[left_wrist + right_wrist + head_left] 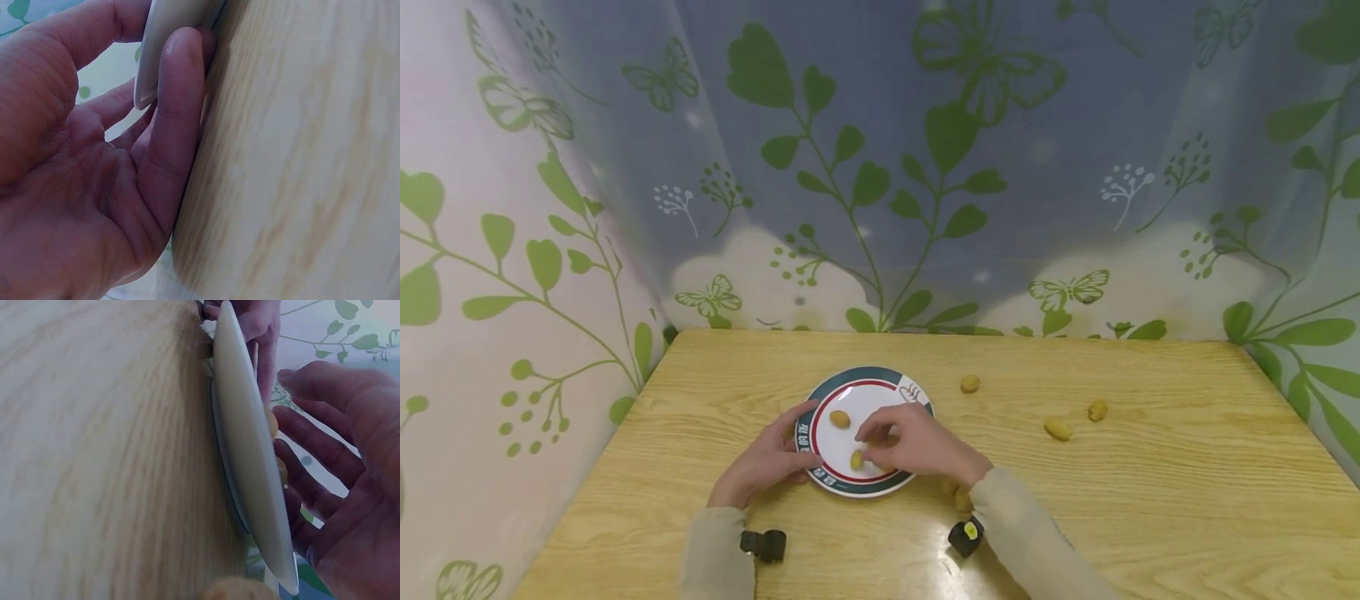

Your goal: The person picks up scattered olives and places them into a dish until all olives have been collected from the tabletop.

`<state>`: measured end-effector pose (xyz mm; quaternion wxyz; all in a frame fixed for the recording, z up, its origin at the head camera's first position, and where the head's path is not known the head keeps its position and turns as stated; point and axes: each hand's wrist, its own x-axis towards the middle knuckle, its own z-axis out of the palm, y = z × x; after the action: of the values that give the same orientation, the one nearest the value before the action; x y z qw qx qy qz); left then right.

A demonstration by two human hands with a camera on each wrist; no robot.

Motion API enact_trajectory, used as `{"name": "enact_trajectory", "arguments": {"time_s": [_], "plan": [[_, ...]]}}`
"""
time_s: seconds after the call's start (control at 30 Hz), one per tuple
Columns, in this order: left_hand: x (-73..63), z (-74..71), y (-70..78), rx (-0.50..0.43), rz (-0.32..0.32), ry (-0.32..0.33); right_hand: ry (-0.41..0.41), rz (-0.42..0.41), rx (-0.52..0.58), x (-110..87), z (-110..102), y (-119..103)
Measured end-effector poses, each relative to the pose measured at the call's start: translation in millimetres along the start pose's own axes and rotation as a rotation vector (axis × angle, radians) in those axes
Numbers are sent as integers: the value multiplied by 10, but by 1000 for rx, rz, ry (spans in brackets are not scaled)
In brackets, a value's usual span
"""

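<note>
A white plate (850, 380) with a dark teal band and a thin red ring stands on the table. My left hand (767, 458) grips its left rim, thumb over the edge and other fingers below; the left wrist view shows the rim (150, 69) between them. Over the plate's right half hovers my right hand (917, 442), fingers loosely bent and thumb apart, with nothing visible between them. Small brownish-yellow oval, nut-like pieces lie on the plate: one (839, 419) left of centre, another (857, 459) beside the right fingertips. More are partly hidden beneath that hand.
On the wooden table (1180, 500), one nut-like piece (970, 383) lies right of the plate, and two others, one at the far right (1097, 409). More pieces (962, 498) sit under the right wrist. A leaf-patterned curtain (865, 183) borders the table's back and sides.
</note>
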<state>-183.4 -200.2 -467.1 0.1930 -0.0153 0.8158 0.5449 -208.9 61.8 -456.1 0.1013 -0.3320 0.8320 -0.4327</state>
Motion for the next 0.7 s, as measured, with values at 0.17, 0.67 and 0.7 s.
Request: {"name": "enact_trajectory", "arguments": {"time_s": [0.17, 0.67, 0.7], "plan": [[0, 2, 15, -9, -4, 2, 14, -7, 22, -37, -65, 24], [5, 6, 7, -21, -1, 4, 72, -39, 4, -236, -256, 46], [7, 8, 8, -20, -1, 4, 77, -42, 2, -257, -269, 40]]}}
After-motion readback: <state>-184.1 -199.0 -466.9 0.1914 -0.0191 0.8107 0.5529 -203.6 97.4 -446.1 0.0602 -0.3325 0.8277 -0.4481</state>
